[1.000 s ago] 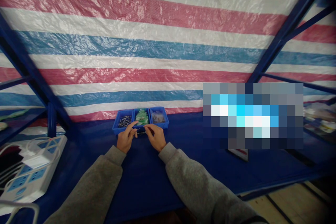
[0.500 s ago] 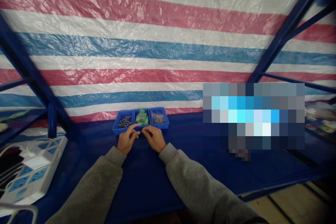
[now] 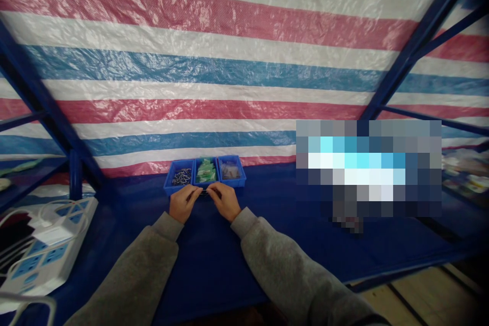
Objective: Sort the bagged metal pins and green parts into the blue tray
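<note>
My left hand (image 3: 182, 202) and my right hand (image 3: 226, 201) meet close together over the blue table, each closed in a fingertip pinch. Between them runs a thin, shiny rod-like piece (image 3: 205, 192), too small to name, with an end in each pinch. Just beyond the fingers stand three blue bins side by side. Slim metal pieces (image 3: 182, 177) lie in the left bin (image 3: 168, 182). Green pieces (image 3: 207, 170) that look like small packets are heaped in the middle bin (image 3: 197, 164). Clear or greyish plastic pieces (image 3: 230, 171) lie in the right bin (image 3: 239, 183).
A white power strip (image 3: 63, 260) with plugs and cables sits at the left on the blue table (image 3: 214, 265). Blue metal frame posts (image 3: 76, 175) flank the bench, and a striped plastic sheet (image 3: 214, 71) hangs behind. A pixelated patch hides the right side.
My left fingers, raised and spread half a second ago, are now folded down into a pinch. More of the thin piece shows between the hands, which have hardly shifted.
</note>
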